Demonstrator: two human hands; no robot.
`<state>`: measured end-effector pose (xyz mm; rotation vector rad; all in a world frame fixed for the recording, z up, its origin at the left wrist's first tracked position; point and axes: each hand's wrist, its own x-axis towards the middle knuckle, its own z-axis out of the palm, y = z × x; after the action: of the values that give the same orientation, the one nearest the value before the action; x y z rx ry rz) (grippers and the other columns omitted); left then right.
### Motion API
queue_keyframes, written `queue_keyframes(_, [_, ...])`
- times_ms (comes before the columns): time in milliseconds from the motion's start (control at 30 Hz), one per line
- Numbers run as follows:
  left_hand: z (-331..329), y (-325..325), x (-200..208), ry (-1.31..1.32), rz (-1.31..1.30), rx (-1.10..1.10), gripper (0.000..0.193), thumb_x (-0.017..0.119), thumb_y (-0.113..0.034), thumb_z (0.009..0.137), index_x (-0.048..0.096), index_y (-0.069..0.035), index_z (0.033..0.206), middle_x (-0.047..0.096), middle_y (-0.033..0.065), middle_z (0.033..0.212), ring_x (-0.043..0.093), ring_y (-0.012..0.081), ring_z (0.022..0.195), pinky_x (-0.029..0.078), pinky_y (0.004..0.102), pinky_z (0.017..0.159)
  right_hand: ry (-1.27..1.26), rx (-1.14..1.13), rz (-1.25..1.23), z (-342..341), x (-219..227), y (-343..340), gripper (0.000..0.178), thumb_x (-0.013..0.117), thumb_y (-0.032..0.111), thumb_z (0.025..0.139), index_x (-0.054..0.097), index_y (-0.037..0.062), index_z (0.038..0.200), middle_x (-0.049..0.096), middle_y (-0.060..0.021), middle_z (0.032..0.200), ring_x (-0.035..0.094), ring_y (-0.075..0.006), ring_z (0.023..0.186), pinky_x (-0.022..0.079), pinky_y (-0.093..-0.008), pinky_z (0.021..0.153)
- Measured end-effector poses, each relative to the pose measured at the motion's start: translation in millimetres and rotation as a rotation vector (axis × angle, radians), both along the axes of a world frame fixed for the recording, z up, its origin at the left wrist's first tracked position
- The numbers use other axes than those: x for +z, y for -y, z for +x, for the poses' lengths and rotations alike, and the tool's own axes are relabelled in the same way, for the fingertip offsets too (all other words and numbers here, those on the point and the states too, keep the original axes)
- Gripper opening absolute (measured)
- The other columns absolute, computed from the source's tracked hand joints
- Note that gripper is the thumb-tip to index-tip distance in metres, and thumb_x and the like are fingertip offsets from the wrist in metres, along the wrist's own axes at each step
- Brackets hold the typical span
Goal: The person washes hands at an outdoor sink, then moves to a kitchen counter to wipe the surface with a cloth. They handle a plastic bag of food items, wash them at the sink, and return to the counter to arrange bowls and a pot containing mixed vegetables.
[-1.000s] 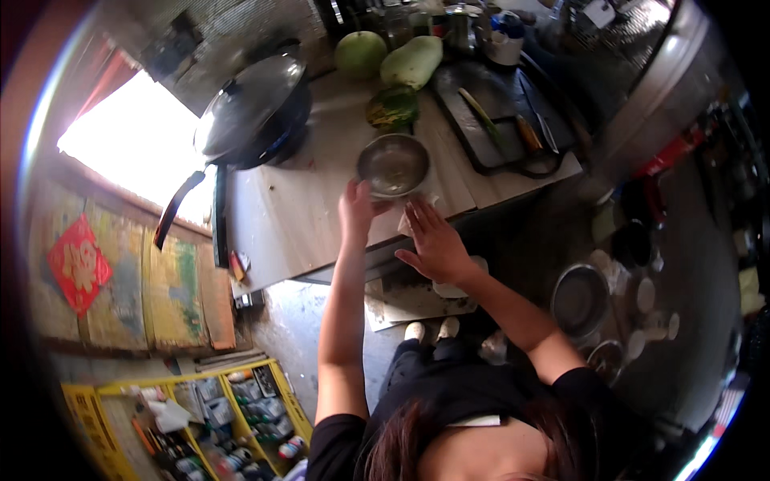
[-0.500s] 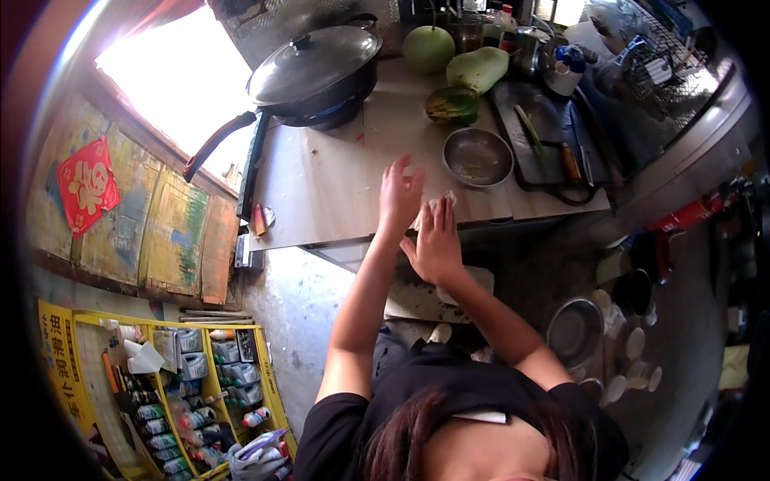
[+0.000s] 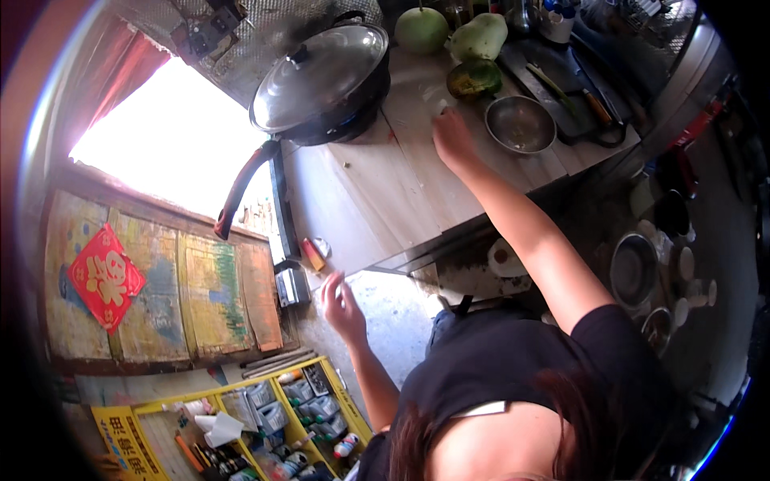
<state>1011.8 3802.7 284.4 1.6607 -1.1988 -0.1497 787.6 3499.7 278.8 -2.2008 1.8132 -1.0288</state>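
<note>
In the head view, the person is leaning over a pale wooden counter and stretching the right hand out across its far half. The hand is lying low over the boards with its back to the camera, so I cannot tell how far the fingers are parted or whether they are pinching anything. It is sitting just beside an empty steel bowl and just below a dark green vegetable; both are standing on the counter, the bowl to the right of the hand. The left hand is hanging off the near edge of the counter, over the floor, with fingers loosely spread and nothing in them. A lidded wok is taking up the counter's far left, its long handle pointing toward the window. By my reading, the step in hand is a reach toward the bowl and vegetable. Taking either calls for a short move sideways or forward and an opened grip, with the left hand free to steady.
</note>
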Motion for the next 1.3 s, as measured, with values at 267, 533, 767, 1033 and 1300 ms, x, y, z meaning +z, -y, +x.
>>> queue_keyframes(267, [31, -72, -10, -0.26, 0.075, 0.244, 0.016, 0.052, -0.011, 0.09, 0.061, -0.002, 0.1, 0.062, 0.0044, 0.095, 0.057, 0.0116, 0.083, 0.046, 0.0243, 0.068, 1.801, 0.259, 0.373, 50, -51, 188, 0.027, 0.052, 0.026, 0.081, 0.059, 0.0045, 0.066, 0.057, -0.0098, 0.074, 0.053, -0.0234, 0.062, 0.047, -0.0396, 0.058])
queue_keyframes(533, [43, -82, -4, -0.145, 0.107, 0.283, 0.014, 0.052, -0.002, 0.085, 0.062, -0.001, 0.094, 0.061, 0.0084, 0.097, 0.057, 0.016, 0.086, 0.044, 0.024, 0.068, 0.429, 0.363, 0.209, 50, -49, 195, 0.019, 0.057, 0.026, 0.079, 0.067, 0.0092, 0.082, 0.064, -0.0089, 0.079, 0.06, -0.0233, 0.068, 0.048, -0.0371, 0.062])
queue_keyframes(767, [49, -2, 11, 0.08, -0.061, 0.147, 0.015, 0.053, 0.001, 0.082, 0.062, -0.001, 0.094, 0.062, 0.0098, 0.097, 0.059, 0.02, 0.09, 0.046, 0.0267, 0.067, 0.059, 0.401, 0.089, 46, 7, 30, 0.011, 0.065, 0.014, 0.075, 0.071, 0.008, 0.082, 0.067, -0.0114, 0.079, 0.064, -0.0181, 0.07, 0.048, -0.0318, 0.065])
queue_keyframes(1033, [46, 56, 26, 0.435, 0.277, 0.385, 0.032, 0.066, -0.029, 0.076, 0.059, -0.005, 0.096, 0.058, 0.0155, 0.096, 0.053, 0.0325, 0.094, 0.042, 0.042, 0.084, 0.731, 0.505, 0.565, 26, -5, -29, 0.015, 0.067, 0.019, 0.076, 0.071, 0.0083, 0.085, 0.068, -0.0095, 0.076, 0.065, -0.0164, 0.068, 0.049, -0.0315, 0.062])
queue_keyframes(1300, [56, 63, 16, 0.426, 0.546, 0.378, 0.041, 0.069, -0.022, 0.074, 0.054, 0.002, 0.103, 0.055, 0.019, 0.102, 0.051, 0.0339, 0.1, 0.043, 0.04, 0.086, 0.14, 0.195, 0.169, -15, -6, -37, 0.02, 0.065, 0.02, 0.076, 0.065, 0.0072, 0.091, 0.064, -0.0104, 0.082, 0.063, -0.0259, 0.074, 0.049, -0.0337, 0.066])
